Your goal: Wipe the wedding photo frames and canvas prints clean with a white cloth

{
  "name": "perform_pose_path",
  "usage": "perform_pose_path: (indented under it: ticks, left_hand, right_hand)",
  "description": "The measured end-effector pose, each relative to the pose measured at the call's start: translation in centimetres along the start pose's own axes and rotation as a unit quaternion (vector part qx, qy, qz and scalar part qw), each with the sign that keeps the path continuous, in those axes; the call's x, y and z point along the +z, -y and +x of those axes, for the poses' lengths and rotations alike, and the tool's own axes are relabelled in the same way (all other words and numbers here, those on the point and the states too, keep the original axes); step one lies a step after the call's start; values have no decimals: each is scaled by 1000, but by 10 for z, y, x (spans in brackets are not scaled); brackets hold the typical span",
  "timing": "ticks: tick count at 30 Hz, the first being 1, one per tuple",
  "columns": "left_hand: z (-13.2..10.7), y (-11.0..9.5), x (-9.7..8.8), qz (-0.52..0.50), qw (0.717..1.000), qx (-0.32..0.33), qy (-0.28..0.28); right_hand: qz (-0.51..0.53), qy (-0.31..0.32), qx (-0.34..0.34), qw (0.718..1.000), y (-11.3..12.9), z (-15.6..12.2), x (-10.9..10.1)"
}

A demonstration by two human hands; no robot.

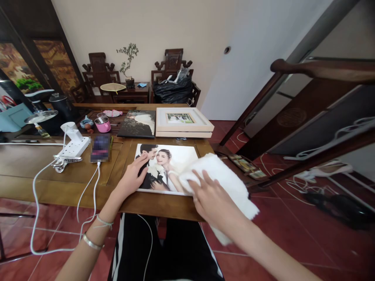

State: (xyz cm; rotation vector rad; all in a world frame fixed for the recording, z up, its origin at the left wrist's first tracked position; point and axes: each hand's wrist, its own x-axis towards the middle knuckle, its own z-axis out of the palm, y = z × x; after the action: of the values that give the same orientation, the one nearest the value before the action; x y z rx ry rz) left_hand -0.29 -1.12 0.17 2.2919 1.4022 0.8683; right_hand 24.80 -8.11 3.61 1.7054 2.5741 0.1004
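A wedding photo panel (166, 171) showing two people lies flat near the front edge of the wooden table (166, 206). My left hand (135, 171) rests on its left edge, fingers stretched out over the picture. In my right hand (209, 195) is a white towel (231, 183), pressed against the panel's right side. The towel covers that side of the panel, and its loose end hangs past the table edge. Just behind the panel lie a dark photo panel (137, 124) and a pale picture frame (184, 121).
On the left are a white power strip (76, 147), a phone (100, 148) on a charging cable and a pink cup (102, 124). White cables droop over the table's front edge. A wooden chair (293, 113) stands close on the right. A potted bonsai (129, 58) is at the back.
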Motion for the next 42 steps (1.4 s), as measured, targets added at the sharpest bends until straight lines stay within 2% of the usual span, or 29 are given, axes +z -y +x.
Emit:
perform_pose_path:
  ticks: [3,6,10,17,21,23,25,32,35,38,42]
  left_hand:
    - [0,-1,-1,3,1000,1,8]
    - [0,0,-1,5,1000,3,13]
    - [0,1,-3,4,1000,13,19]
    - [1,2,-5,2,1000,12,21]
    - [1,1,-4,-5,1000,4,16]
    - [1,2,-4,-9,1000,2,11]
    - [0,2,-2,-11,1000,4,7]
    - [1,2,-1,-6,1000,4,3]
    - [0,0,-2,-7,1000,10,6]
    - [0,0,-3,-3,1000,17,16]
    - [0,1,-4,3,1000,17,24]
  right_hand:
    - [22,10,-41,999,10,-31,2]
    - [33,23,-33,999,16,-34,-1]
    - [23,42,17,999,11,7,-13]
    - [44,20,109,993,-24,103,-17]
    - [45,6,129,991,-31,126,-13]
    - [44,3,128,991,-25,120,-13]
    - [40,3,118,992,-15,102,-12]
    - [7,-2,6,1000,19,-10,2]
    - [28,-21,-33,999,23,-39,9]
    - [39,-21,-37,998,22,-40,8]
    - [32,8,-3,999,16,-2,-2]
